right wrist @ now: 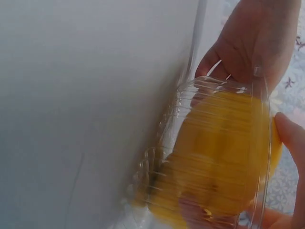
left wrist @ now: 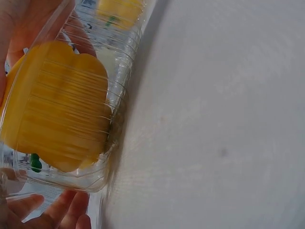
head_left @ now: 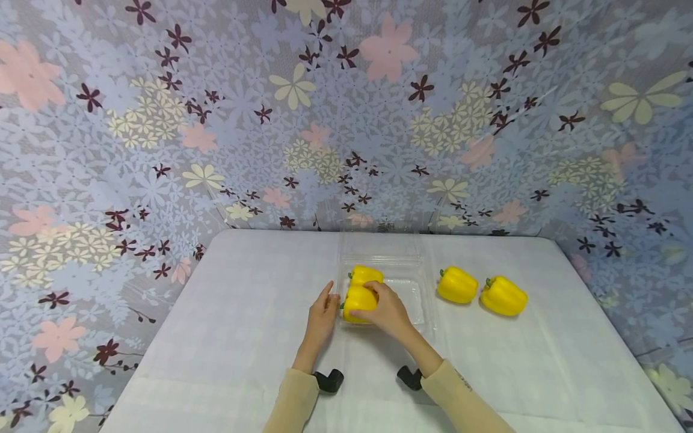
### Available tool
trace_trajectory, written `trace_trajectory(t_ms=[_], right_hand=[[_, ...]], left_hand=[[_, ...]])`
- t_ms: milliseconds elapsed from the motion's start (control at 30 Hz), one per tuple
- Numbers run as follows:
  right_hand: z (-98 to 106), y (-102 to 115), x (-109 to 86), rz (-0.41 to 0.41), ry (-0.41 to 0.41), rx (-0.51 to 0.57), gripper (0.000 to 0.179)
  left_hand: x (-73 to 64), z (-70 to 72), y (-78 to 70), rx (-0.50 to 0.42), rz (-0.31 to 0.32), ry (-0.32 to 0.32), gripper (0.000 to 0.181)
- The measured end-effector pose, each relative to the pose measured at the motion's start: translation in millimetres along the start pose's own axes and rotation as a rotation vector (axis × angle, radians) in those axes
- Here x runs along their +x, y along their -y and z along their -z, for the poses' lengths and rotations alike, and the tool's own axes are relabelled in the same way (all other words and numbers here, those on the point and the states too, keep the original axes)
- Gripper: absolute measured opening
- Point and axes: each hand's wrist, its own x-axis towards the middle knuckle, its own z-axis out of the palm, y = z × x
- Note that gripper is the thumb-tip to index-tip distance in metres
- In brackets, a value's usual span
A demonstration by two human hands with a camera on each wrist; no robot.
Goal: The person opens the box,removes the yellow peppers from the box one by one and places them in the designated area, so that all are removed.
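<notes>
Your right hand [head_left: 391, 313] grips the near yellow pepper [head_left: 358, 305] inside the clear container [head_left: 414, 300], thumb on its near side and fingers curled over its far side. That pepper sits in the container's near left part, its green stem pointing left towards your other hand and its long axis running left to right; whether its underside bears on the container's floor, you cannot tell. Your left hand [head_left: 323, 313] is at the container's left wall, its fingers fairly straight and a little spread, its thumb at the rim. Just beyond the gripped pepper, in the far left part, lies the far yellow pepper [head_left: 368, 275], also lengthwise left to right with its stem to the left. The clear lid [head_left: 381, 245] extends from the container's far edge. To the right on the white tabletop [head_left: 243, 288] lie a third pepper [head_left: 457, 285] and a fourth pepper [head_left: 504, 296], near each other, their stems pointing left and slightly far, their long axes slanting towards near right
</notes>
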Motion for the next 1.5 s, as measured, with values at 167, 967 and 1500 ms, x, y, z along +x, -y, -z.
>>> trace_trajectory(t_ms=[167, 967, 1500], right_hand=[[4, 3, -1.3, -0.004, -0.008, 0.023, 0.066], [71, -7, 4.1, -0.108, -0.043, 0.097, 0.074], [118, -24, -4.2, -0.158, -0.108, 0.049, 0.078]], left_hand=[[0.0, -0.1, -0.7, 0.008, -0.004, -0.006, 0.046], [1.3, -1.4, 0.6, 0.006, -0.022, -0.028, 0.046], [0.6, -2.2, 1.6, 0.013, -0.002, -0.022, 0.047]])
